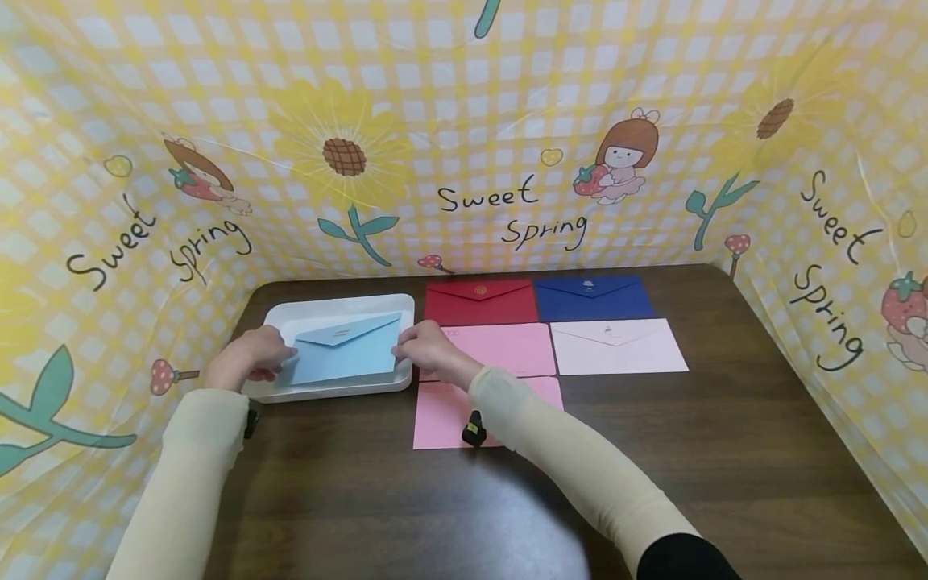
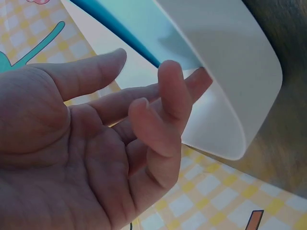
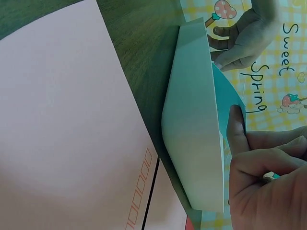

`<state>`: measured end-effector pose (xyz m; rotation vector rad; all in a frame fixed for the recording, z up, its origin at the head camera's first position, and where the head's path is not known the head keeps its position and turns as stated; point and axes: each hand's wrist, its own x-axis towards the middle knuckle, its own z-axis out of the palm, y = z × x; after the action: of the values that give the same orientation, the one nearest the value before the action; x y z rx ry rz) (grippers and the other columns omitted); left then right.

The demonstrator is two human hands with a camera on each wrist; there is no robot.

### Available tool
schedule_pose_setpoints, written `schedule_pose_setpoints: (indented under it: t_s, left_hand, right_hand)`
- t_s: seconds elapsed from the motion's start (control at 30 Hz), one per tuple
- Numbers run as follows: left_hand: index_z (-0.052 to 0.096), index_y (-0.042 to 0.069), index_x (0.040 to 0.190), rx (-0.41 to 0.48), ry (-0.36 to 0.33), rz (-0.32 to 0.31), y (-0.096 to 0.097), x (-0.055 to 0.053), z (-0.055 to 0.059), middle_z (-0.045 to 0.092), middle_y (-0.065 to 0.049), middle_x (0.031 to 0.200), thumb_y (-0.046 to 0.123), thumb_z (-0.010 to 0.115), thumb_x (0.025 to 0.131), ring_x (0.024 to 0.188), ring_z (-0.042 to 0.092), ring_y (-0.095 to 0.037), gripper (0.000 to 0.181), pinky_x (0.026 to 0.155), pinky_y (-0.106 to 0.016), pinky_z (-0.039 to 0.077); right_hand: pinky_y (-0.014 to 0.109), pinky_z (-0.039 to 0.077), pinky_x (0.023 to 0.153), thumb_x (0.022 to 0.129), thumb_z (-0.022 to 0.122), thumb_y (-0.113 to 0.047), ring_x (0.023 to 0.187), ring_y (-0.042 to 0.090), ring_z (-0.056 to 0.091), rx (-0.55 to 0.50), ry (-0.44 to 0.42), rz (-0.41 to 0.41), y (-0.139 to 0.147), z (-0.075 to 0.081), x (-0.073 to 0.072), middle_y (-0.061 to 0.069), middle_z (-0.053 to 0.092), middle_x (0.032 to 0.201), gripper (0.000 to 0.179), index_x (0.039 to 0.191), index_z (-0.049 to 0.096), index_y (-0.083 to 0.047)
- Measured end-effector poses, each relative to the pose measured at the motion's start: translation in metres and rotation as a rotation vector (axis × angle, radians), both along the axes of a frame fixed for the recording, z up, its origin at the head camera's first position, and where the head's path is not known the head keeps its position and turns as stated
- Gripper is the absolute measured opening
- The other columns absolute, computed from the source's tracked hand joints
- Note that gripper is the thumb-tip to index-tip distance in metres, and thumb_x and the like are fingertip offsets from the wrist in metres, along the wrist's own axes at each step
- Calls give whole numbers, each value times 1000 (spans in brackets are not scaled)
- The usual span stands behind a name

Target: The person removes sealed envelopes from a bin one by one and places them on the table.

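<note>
A light blue envelope (image 1: pixel 346 354) with a pointed flap lies tilted in the white tray (image 1: pixel 271 394). My right hand (image 1: pixel 435 348) pinches its right edge; in the right wrist view one finger (image 3: pixel 235 125) lies along the blue face. At the envelope's left edge is my left hand (image 1: pixel 250 356). The left wrist view shows that left hand (image 2: pixel 120 129) with its thumb apart from the loosely bent fingers, whose tips reach the envelope's lower corner inside the tray rim.
Right of the tray, a red envelope (image 1: pixel 478 306) and a blue envelope (image 1: pixel 596 302) lie along the back. Before them are a pink envelope (image 1: pixel 507 358), a white envelope (image 1: pixel 623 354) and another pink envelope (image 1: pixel 438 419), under my right forearm. Patterned cloth (image 1: pixel 464 121) encloses the wooden table (image 1: pixel 348 483).
</note>
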<state>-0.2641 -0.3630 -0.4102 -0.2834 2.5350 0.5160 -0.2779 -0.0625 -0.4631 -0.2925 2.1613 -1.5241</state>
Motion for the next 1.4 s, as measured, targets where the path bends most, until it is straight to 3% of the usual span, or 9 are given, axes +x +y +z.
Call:
schedule_pose_setpoints:
  t_s: [0.23,0.5,0.67,0.77,0.93,1.03,1.17,1.4]
  left_hand:
    - [57,-17,111,13,-2,-21,-1,-1,1,65,-22,90,18,52,108,72,65,-26,35,65,-34,55]
    - [58,-15,111,29,4,-19,-4,-4,2,65,-18,86,14,56,105,70,63,-24,30,66,-35,54]
    - [63,-13,103,51,33,-20,-6,-5,4,64,-15,81,13,60,104,68,61,-22,26,63,-33,52]
    - [66,-13,101,65,53,-16,-8,-3,4,64,-14,79,13,60,104,68,60,-22,26,62,-33,51]
    - [65,-18,114,97,76,-45,-8,1,4,66,-14,83,12,61,103,71,60,-23,32,63,-34,51]
    - [60,-20,123,118,94,-65,-7,3,5,67,-17,88,12,62,103,72,61,-24,38,65,-35,53]
    - [58,-21,124,132,113,-85,-3,7,9,67,-19,91,11,62,103,73,62,-24,39,66,-37,53]
    - [62,-17,118,117,124,-138,0,14,6,68,-19,91,15,64,102,77,63,-26,35,67,-38,54]
  right_hand:
    - [39,51,71,103,69,-14,80,17,53,-3,-21,-19,4,0,-3,4,71,95,14,96,78,-6]
    - [29,36,55,104,67,-12,52,13,30,-16,-14,-12,6,3,-1,15,68,90,18,90,74,-4]
    - [29,34,54,103,67,-12,51,12,30,-22,-9,-20,10,4,-2,14,61,82,19,89,74,-2]
    - [29,35,54,103,68,-13,51,12,30,-17,-1,-17,14,4,-3,16,65,86,18,91,76,-1]
    - [34,46,63,102,68,-14,62,15,43,-2,-1,-25,20,3,-3,19,74,107,17,108,78,-2]
    - [38,49,69,102,69,-15,62,14,44,14,4,-39,23,6,-1,19,75,111,20,116,78,-3]
    - [34,42,61,103,69,-16,50,12,31,26,18,-38,28,7,0,20,75,107,15,106,79,-5]
    - [28,33,51,102,70,-15,48,13,32,13,4,-32,38,3,0,22,75,105,14,102,79,-5]
